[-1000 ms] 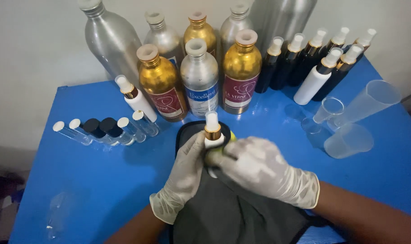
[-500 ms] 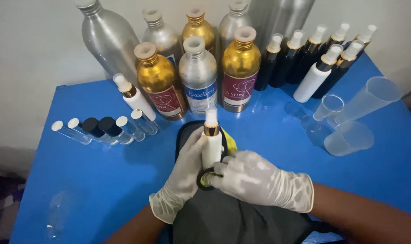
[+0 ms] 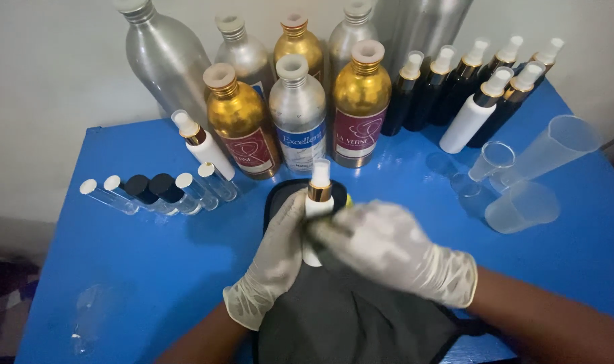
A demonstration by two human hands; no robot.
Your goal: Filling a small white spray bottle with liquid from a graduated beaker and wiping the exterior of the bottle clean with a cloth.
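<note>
A small white spray bottle with a gold collar stands upright over a black cloth on the blue table. My left hand, in a pale glove, grips the bottle from the left. My right hand, also gloved, presses a fold of the black cloth against the bottle's lower body and hides that part. A bit of yellow shows just behind the bottle.
Gold and silver metal bottles stand along the back. Black and white spray bottles line the back right. Clear plastic cups lie at right. Small glass vials lie at left, with another white spray bottle behind them.
My right hand has slid down and across the bottle's lower body with the cloth. The bottle stays upright in my left hand.
</note>
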